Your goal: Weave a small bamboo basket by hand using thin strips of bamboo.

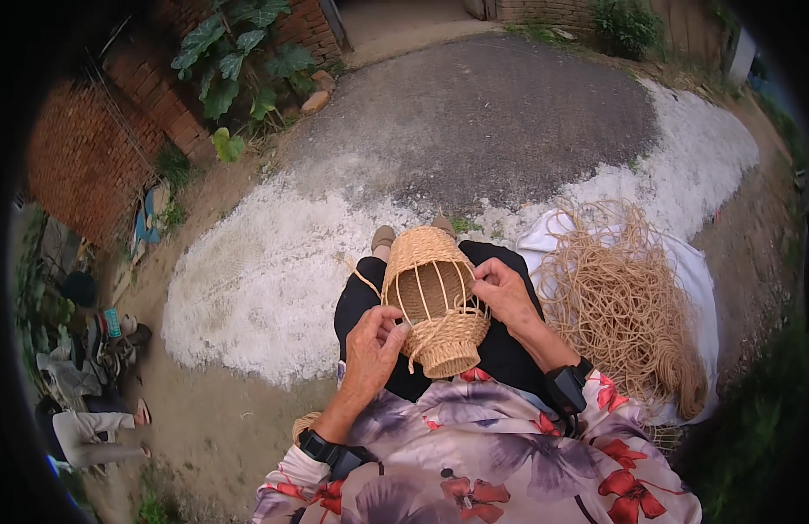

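Observation:
A tan woven basket [428, 247] lies across my lap, its narrow round end toward me and its wider end toward my feet. Between the two woven bands runs a gap crossed by thin bare ribs, and the inside shows through it. My left hand [371, 348] is closed at the basket's left side, thumb and fingertips at the edge of the lower band. On the right, my right hand [507, 297] pinches the basket's edge beside the outermost ribs. A loose cord end [361, 272] sticks out past the left side, and another strand hangs over the lower band.
A big tangled heap of tan cord [618, 306] rests on a white sheet [705, 301] to my right. White gravelly ground [247, 279] and a dark paved patch [474, 113] stretch ahead. Another person's legs [94, 428] show at lower left. A leafy plant [238, 61] grows by brick walls.

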Demonstrator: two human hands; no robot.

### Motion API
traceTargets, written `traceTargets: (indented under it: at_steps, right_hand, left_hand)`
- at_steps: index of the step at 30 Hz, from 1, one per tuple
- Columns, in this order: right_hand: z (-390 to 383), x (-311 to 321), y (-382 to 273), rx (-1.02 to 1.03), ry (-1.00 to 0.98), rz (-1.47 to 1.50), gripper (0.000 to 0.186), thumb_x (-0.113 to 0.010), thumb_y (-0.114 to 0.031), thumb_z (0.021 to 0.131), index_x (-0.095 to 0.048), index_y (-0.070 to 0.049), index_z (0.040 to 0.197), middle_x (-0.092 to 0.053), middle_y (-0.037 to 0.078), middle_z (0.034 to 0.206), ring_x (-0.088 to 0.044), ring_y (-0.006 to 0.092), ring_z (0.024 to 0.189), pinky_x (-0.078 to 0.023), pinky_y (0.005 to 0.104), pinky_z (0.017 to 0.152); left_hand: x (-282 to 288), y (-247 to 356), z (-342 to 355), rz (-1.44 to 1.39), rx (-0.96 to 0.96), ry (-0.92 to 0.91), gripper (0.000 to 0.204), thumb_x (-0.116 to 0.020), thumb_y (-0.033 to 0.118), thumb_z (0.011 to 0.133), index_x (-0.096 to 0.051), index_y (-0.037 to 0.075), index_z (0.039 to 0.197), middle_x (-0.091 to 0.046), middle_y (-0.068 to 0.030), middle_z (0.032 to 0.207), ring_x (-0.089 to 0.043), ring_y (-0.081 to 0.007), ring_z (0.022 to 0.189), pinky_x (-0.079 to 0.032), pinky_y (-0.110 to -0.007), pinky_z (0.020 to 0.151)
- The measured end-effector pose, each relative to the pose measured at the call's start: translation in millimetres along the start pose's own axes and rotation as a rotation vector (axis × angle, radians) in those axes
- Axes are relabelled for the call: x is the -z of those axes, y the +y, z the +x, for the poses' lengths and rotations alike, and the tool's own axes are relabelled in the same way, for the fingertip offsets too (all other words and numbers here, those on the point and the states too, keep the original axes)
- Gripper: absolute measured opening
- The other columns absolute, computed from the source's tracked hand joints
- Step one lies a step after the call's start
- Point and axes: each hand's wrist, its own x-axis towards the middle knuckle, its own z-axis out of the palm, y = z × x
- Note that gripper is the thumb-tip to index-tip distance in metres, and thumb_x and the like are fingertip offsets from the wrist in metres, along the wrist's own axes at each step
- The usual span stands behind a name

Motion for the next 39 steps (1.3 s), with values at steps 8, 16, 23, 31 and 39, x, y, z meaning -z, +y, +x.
traceTargets:
  at_steps: [8, 16, 23, 31, 39]
  right_hand:
    - [1, -25, 4, 0.022, 0.029, -0.171, 0.03, -0.073, -0.022, 0.071, -0.058, -0.005, 0.092, -0.064, 0.008, 0.079, -0.061, 0.0175, 0.072, -0.049, 0.0331, 0.069]
    - [-4, -33, 4, -0.069, -0.057, -0.015, 0.023, -0.071, -0.018, 0.071, -0.058, -0.005, 0.086, -0.06, 0.006, 0.076, -0.056, 0.0139, 0.071, -0.045, 0.031, 0.063]
    - [-12, -27, -8, -0.22, -0.164, 0.165, 0.019, -0.067, -0.012, 0.078, -0.053, -0.009, 0.092, -0.053, -0.002, 0.068, -0.044, 0.0053, 0.051, -0.025, 0.0219, 0.037]
    - [-3, -17, -21, -0.191, -0.246, 0.131, 0.025, -0.072, -0.016, 0.079, -0.056, -0.003, 0.093, -0.061, 0.006, 0.068, -0.048, 0.0072, 0.044, -0.036, 0.0244, 0.035]
    - [-18, -12, -19, 0.059, -0.051, -0.194, 0.021, -0.066, -0.017, 0.084, -0.057, -0.003, 0.098, -0.063, 0.009, 0.07, -0.061, 0.0155, 0.058, -0.048, 0.0305, 0.052]
  left_hand:
    - [5, 12, 4, 0.166, -0.09, -0.036, 0.017, -0.069, 0.01, 0.083, -0.065, 0.002, 0.097, -0.06, -0.0082, 0.087, -0.059, -0.0156, 0.069, -0.05, -0.028, 0.062]
    - [5, 24, 18, 0.351, -0.385, -0.274, 0.007, -0.067, 0.006, 0.077, -0.063, 0.003, 0.081, -0.065, -0.0117, 0.076, -0.066, -0.0308, 0.072, -0.052, -0.041, 0.064]
    - [2, 34, 28, 0.755, -0.605, -0.425, 0.009, -0.064, 0.01, 0.073, -0.059, 0.003, 0.073, -0.064, -0.0129, 0.069, -0.065, -0.0308, 0.063, -0.053, -0.041, 0.058]
    - [19, -6, 35, -0.306, 0.266, -0.364, 0.004, -0.058, 0.003, 0.086, -0.058, -0.001, 0.088, -0.067, -0.0081, 0.077, -0.065, -0.0114, 0.065, -0.054, -0.026, 0.058]
    - [5, 18, 12, 0.087, -0.138, -0.254, 0.016, -0.065, 0.013, 0.09, -0.061, 0.0, 0.098, -0.066, -0.0078, 0.092, -0.063, -0.0103, 0.066, -0.052, -0.023, 0.059]
